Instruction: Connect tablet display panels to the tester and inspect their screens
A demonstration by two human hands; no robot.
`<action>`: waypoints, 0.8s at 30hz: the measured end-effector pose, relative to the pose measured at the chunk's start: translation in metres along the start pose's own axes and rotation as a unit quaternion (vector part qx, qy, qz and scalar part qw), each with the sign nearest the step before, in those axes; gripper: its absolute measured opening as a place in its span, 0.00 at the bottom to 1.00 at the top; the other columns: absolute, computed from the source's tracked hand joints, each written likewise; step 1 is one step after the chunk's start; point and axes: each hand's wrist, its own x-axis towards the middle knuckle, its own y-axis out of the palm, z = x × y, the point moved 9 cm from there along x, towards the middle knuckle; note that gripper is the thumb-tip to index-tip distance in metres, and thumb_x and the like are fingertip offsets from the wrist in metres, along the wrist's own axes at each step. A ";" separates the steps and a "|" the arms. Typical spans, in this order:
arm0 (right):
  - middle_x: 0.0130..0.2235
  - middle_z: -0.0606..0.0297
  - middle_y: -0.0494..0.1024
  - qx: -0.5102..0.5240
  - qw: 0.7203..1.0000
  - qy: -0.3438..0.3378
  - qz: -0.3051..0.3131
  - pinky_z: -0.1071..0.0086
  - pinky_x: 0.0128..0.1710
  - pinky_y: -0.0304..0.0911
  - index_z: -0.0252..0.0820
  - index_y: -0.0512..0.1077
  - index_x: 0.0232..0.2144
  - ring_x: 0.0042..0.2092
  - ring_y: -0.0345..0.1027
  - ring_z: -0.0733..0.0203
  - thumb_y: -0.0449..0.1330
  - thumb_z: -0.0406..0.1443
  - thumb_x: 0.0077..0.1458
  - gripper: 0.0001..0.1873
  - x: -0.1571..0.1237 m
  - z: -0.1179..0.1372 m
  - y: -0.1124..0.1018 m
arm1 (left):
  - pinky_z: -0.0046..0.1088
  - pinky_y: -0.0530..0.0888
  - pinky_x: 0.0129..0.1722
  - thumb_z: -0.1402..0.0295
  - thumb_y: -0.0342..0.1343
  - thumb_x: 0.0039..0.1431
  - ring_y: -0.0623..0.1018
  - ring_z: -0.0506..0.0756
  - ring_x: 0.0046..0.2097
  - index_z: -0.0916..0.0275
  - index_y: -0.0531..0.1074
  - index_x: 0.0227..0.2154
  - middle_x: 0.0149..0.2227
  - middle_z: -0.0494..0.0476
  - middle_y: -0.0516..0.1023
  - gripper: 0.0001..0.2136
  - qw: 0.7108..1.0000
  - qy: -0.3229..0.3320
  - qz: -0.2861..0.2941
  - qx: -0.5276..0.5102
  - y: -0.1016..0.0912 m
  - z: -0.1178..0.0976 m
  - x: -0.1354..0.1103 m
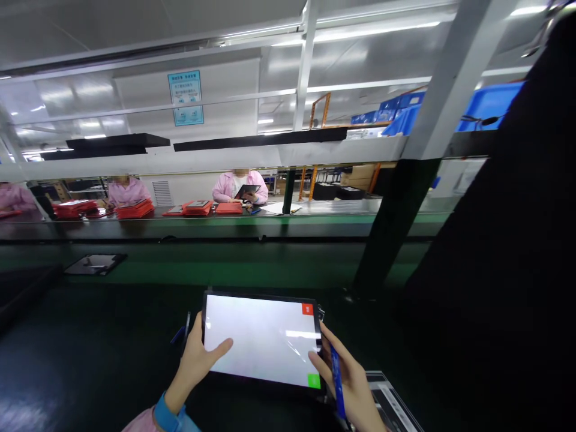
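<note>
A tablet-like display panel point(261, 342) is held between both hands, its lit white screen facing me. A red square shows in its upper right corner and a green one in its lower right. My left hand point(198, 357) grips the left edge, thumb lying over the screen and the other fingers hidden behind. My right hand point(346, 375) holds the right edge, its thumb on the screen's side. A blue pen-like stick point(336, 384) is also tucked in the right hand. A blue band point(168, 413) circles my left wrist.
Another flat panel point(94, 264) lies at the left on the dark bench. Beside my right forearm is a dark panel with light strips point(390, 402). A dark post point(387, 240) rises at the right. Across the bench, people in pink sit behind stacks of red sleeves point(135, 209).
</note>
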 end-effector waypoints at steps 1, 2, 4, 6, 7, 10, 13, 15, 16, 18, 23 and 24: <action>0.53 0.54 0.75 0.013 1.000 0.008 -0.004 0.60 0.47 0.72 0.40 0.67 0.56 0.53 0.70 0.46 0.65 0.47 0.50 0.33 0.007 0.000 0.001 | 0.44 0.70 0.53 0.59 0.64 0.50 0.72 0.67 0.55 0.61 0.61 0.55 0.54 0.67 0.72 0.31 1.000 -0.014 -0.003 -0.027 0.001 0.002 0.002; 0.52 0.53 0.75 0.024 1.000 0.017 -0.006 0.59 0.46 0.72 0.40 0.69 0.54 0.52 0.71 0.46 0.66 0.47 0.50 0.32 0.014 0.000 0.003 | 0.42 0.70 0.53 0.57 0.62 0.52 0.71 0.66 0.56 0.60 0.62 0.55 0.55 0.66 0.71 0.29 0.998 -0.034 -0.013 -0.057 0.000 0.007 0.003; 0.49 0.53 0.77 0.038 0.999 0.029 -0.016 0.60 0.42 0.74 0.40 0.72 0.49 0.48 0.73 0.45 0.67 0.48 0.46 0.30 0.027 -0.002 0.006 | 0.38 0.71 0.52 0.54 0.59 0.55 0.69 0.65 0.58 0.57 0.63 0.56 0.57 0.63 0.70 0.27 0.989 -0.083 -0.048 -0.109 -0.005 0.019 0.003; 0.45 0.52 0.79 0.048 0.998 0.025 -0.032 0.62 0.34 0.75 0.40 0.74 0.44 0.40 0.77 0.47 0.70 0.48 0.42 0.29 0.035 -0.003 0.009 | 0.35 0.73 0.48 0.51 0.56 0.56 0.70 0.63 0.57 0.55 0.63 0.56 0.55 0.61 0.71 0.27 0.982 -0.110 -0.076 -0.131 -0.012 0.030 0.001; 0.45 0.51 0.79 0.058 0.997 0.020 -0.036 0.64 0.29 0.74 0.40 0.74 0.39 0.35 0.77 0.49 0.71 0.48 0.40 0.26 0.036 -0.004 0.010 | 0.33 0.74 0.45 0.50 0.55 0.57 0.73 0.63 0.55 0.55 0.63 0.56 0.52 0.60 0.74 0.26 0.983 -0.109 -0.083 -0.124 -0.017 0.033 0.001; 0.50 0.48 0.76 0.097 0.995 0.017 -0.020 0.71 0.17 0.65 0.41 0.66 0.25 0.21 0.68 0.64 0.71 0.44 0.41 0.19 0.031 -0.005 0.016 | 0.29 0.73 0.32 0.48 0.52 0.59 0.78 0.58 0.37 0.58 0.67 0.50 0.33 0.53 0.77 0.23 0.992 -0.070 -0.093 -0.049 -0.031 0.034 0.003; 0.57 0.48 0.70 0.116 0.993 0.021 -0.015 0.71 0.17 0.62 0.42 0.56 0.21 0.19 0.63 0.70 0.70 0.42 0.44 0.25 0.021 0.002 0.014 | 0.26 0.67 0.24 0.50 0.51 0.60 0.72 0.54 0.26 0.61 0.72 0.40 0.22 0.48 0.69 0.19 0.996 -0.005 -0.090 0.018 -0.038 0.027 0.007; 0.58 0.49 0.68 0.116 0.993 0.019 -0.028 0.71 0.17 0.62 0.43 0.54 0.21 0.19 0.63 0.69 0.69 0.43 0.45 0.26 0.017 0.010 0.009 | 0.28 0.70 0.30 0.53 0.54 0.60 0.74 0.55 0.32 0.60 0.76 0.35 0.29 0.52 0.71 0.15 0.986 0.083 -0.131 0.060 -0.046 0.010 0.004; 0.58 0.50 0.69 0.113 0.993 0.016 -0.036 0.71 0.17 0.62 0.43 0.53 0.21 0.19 0.63 0.69 0.69 0.43 0.46 0.26 0.016 0.014 0.007 | 0.30 0.72 0.35 0.56 0.56 0.59 0.75 0.57 0.38 0.59 0.77 0.33 0.35 0.56 0.72 0.12 0.972 0.138 -0.166 0.090 -0.051 -0.001 -0.001; 0.56 0.50 0.71 0.107 0.993 0.002 -0.051 0.70 0.17 0.61 0.43 0.53 0.21 0.19 0.64 0.67 0.68 0.44 0.47 0.25 0.017 0.022 0.002 | 0.36 0.71 0.48 0.61 0.59 0.57 0.71 0.61 0.49 0.55 0.80 0.29 0.46 0.58 0.67 0.07 0.935 0.246 -0.210 0.143 -0.054 -0.021 -0.018; 0.55 0.52 0.73 0.101 0.991 -0.022 -0.082 0.71 0.15 0.60 0.43 0.54 0.20 0.18 0.65 0.66 0.68 0.44 0.47 0.25 0.016 0.029 -0.006 | 0.46 0.59 0.62 0.62 0.60 0.56 0.61 0.64 0.60 0.48 0.80 0.25 0.55 0.53 0.60 0.06 0.938 0.326 -0.055 0.107 -0.036 -0.036 -0.045; 0.53 0.52 0.74 0.100 0.991 -0.029 -0.086 0.71 0.15 0.61 0.43 0.54 0.20 0.19 0.66 0.65 0.68 0.44 0.46 0.25 0.016 0.030 -0.008 | 0.49 0.56 0.64 0.59 0.60 0.56 0.59 0.65 0.62 0.48 0.80 0.24 0.56 0.52 0.59 0.07 0.945 0.318 -0.016 0.078 -0.034 -0.037 -0.046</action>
